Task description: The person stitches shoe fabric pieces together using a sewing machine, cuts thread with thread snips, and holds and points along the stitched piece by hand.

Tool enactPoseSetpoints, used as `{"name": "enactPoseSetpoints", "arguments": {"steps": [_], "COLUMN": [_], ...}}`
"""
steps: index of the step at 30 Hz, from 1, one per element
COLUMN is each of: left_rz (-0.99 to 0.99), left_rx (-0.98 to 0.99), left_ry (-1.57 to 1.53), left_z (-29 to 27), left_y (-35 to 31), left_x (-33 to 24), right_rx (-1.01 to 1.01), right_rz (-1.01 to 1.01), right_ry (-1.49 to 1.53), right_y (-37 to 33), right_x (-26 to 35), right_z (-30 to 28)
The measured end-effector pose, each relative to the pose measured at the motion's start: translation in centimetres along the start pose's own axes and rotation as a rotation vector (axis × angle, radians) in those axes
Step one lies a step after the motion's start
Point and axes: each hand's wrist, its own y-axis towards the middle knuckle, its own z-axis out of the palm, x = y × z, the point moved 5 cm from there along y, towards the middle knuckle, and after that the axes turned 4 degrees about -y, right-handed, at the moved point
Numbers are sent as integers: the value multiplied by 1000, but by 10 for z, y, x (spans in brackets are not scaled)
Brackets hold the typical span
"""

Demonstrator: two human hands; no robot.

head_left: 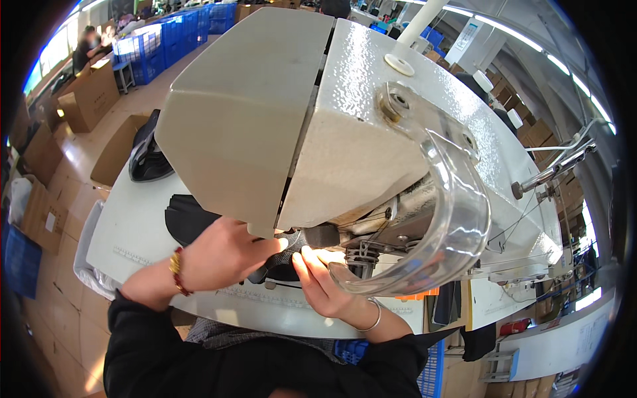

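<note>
A large off-white industrial sewing machine (371, 132) fills the middle of the view. Below its head lies a small dark grey and black fabric piece (289, 251), partly covered by my fingers. My left hand (225, 257) pinches this piece at its left side, thumb and finger closed. Against its right edge, the fingertips of my right hand (324, 286) are pressed together, close to the machine's lower parts. The stitching point itself is hidden by the head. Just beyond my left hand, flat black pieces (188, 219) lie on the white tabletop (136, 229).
A clear plastic guard (458, 212) curves down beside my right hand. A black shoe upper (150, 158) rests on the table's far left edge, by an open cardboard box (118, 154). Blue crates (142, 54) line the aisle, where another person (87, 48) sits.
</note>
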Motion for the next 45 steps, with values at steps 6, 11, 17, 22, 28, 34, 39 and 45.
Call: {"name": "enactPoseSetpoints", "arguments": {"steps": [6,11,17,22,28,34,39,45], "left_rz": [-53,-173,-38,-54,-66,-54,-208,-129], "left_rx": [283,333,227,30,-153,-417,-340,-240], "left_ry": [-290,-285,63,261,440,658,505,233], "left_z": [-21,-17,-3,19,33,38,58,33], "left_y": [1,-4,-8,-9,-1,3,8,-3], "left_x": [20,20,2,-16,-34,-58,-45,-22], "right_rx": [-72,131,136,178,599,648,648,629], "right_rz": [-118,-214,-62,267,1102,1104,893,968], "right_ry": [-35,-162,41,409,1066,1049,963,1148], "right_y": [5,-8,-20,-17,-21,-9,-15,-13], "right_x": [-4,-13,-23,-9,-11,-9,-16,-15], "right_z": [-3,7,-5,15,33,25,30,33]}}
